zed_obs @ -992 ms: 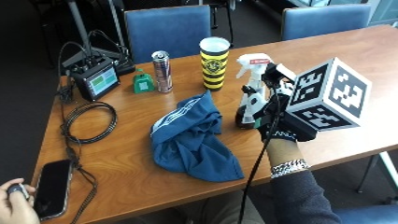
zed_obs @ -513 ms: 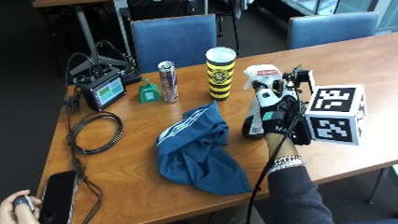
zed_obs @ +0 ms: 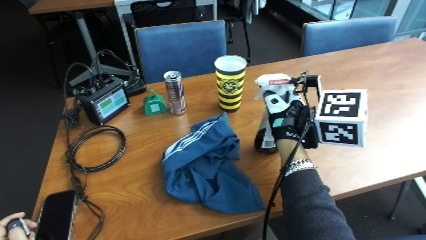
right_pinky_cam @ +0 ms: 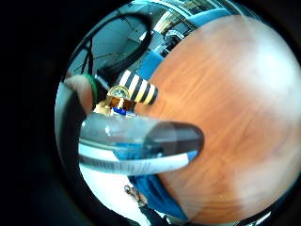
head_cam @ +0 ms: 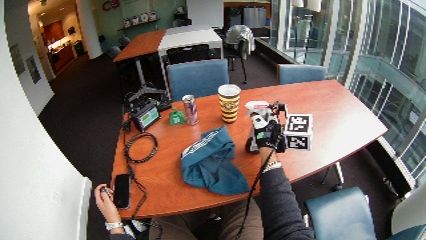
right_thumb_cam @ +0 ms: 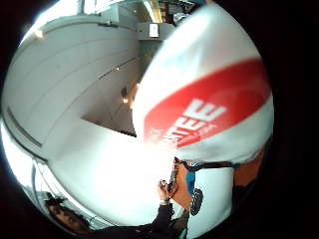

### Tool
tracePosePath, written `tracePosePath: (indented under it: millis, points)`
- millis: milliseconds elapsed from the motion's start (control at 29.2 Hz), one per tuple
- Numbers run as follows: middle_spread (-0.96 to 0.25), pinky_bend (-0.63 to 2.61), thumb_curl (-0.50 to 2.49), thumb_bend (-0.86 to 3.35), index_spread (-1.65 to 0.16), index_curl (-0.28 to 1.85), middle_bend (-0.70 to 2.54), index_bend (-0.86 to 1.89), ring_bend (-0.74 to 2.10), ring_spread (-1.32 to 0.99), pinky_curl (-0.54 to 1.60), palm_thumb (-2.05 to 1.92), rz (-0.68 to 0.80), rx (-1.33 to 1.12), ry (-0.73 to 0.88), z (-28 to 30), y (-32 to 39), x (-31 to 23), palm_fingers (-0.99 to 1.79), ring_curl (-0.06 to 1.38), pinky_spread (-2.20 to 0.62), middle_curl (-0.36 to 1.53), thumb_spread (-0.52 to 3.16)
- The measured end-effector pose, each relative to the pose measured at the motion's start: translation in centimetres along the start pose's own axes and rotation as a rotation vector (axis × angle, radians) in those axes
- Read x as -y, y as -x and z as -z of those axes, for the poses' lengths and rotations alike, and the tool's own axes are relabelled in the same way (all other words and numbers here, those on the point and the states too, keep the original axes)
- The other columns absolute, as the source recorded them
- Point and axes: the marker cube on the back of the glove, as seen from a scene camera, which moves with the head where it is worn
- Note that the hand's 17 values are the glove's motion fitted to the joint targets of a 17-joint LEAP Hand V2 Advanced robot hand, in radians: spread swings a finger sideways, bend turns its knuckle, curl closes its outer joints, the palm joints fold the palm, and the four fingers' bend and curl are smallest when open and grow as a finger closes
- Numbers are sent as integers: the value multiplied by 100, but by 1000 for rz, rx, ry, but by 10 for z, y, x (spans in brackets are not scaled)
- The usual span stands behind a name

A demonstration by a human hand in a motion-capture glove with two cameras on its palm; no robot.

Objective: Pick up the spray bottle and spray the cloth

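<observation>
A clear spray bottle with a white head and red label stands upright on the wooden table, to the right of the cloth. My gloved right hand grips its body from behind, fingers curled round it. In the wide outside view the hand and the bottle sit the same way. The bottle's body and its labelled head fill the palm views. The crumpled blue cloth lies flat on the table, a short gap from the bottle's base. I cannot tell whether the base touches the table.
Behind the cloth stand a yellow-and-black striped cup, a slim can and a small green object. A small screen device, a coiled cable and a phone lie at the left. A bare hand rests at the near left corner.
The outside camera has moved. The gloved hand has turned at the wrist while staying on the bottle. The cloth lies as before.
</observation>
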Motion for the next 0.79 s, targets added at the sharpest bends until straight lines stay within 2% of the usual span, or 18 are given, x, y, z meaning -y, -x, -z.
tracePosePath:
  millis: [205, 411, 787]
  points:
    - [-22, 36, 49, -4, -28, 38, 40, 21, 54, -20, 34, 90, 170, -40, -102, -20, 11, 2, 145, 43, -18, 48, 87]
    - [-23, 39, 52, -3, -28, 42, 47, 25, 63, -21, 36, 88, 294, -22, -159, -31, 26, 4, 149, 45, -28, 51, 84]
    - [-22, 47, 58, -2, -28, 48, 52, 28, 70, -22, 39, 89, 360, 87, -193, -25, 47, 1, 144, 47, -34, 53, 80]
